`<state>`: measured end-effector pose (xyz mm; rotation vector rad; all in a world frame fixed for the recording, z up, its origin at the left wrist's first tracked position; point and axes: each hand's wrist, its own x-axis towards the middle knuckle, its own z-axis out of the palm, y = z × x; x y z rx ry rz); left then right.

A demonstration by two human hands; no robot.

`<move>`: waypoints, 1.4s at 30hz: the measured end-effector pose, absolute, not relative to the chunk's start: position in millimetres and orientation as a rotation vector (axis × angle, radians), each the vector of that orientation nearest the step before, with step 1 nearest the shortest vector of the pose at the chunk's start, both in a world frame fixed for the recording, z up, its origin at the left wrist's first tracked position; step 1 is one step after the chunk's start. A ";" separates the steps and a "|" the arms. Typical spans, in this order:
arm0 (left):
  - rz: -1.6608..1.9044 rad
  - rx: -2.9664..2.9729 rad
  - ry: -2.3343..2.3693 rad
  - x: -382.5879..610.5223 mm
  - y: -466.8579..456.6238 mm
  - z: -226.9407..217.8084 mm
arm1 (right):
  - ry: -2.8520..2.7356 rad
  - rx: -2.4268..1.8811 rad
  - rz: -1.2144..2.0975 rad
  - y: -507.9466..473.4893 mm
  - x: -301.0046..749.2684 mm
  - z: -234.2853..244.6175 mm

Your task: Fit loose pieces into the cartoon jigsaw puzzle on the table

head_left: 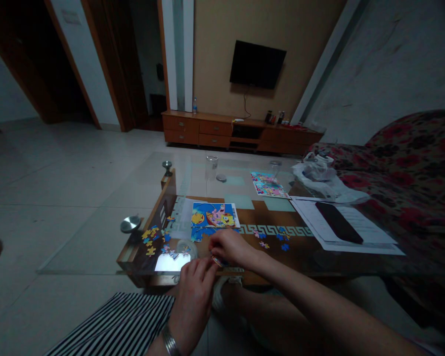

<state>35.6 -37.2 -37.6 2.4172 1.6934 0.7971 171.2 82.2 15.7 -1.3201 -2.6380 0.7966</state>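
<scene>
A glass-topped table (pixel 85 247) sits on a tiled floor (pixel 52 163), with one wall TV (pixel 257 64) and one wooden cabinet (pixel 241 131) at 12 o'clock. Two drinking glasses (pixel 211 167) stand on the glass. The right hand (pixel 232 247) pinches one puzzle piece (pixel 218 261) at the near edge; whether the half-curled left hand (pixel 195 299) grips it, I cannot tell. Loose pieces (pixel 150 242) lie at 9 o'clock.

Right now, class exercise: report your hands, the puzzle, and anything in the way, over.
Right hand pinching puzzle piece, left hand beside it. SpongeBob jigsaw part-built on glass table. Clear round container near left hand.
</scene>
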 end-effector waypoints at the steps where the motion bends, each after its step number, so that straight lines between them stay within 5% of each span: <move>1: 0.802 2.418 1.695 35.6 -37.1 -37.9 | -2.642 -1.323 0.796 82.3 170.9 15.9; 42: 0.798 2.410 1.671 34.7 -37.6 -37.6 | -2.660 -1.235 0.850 83.2 172.3 19.5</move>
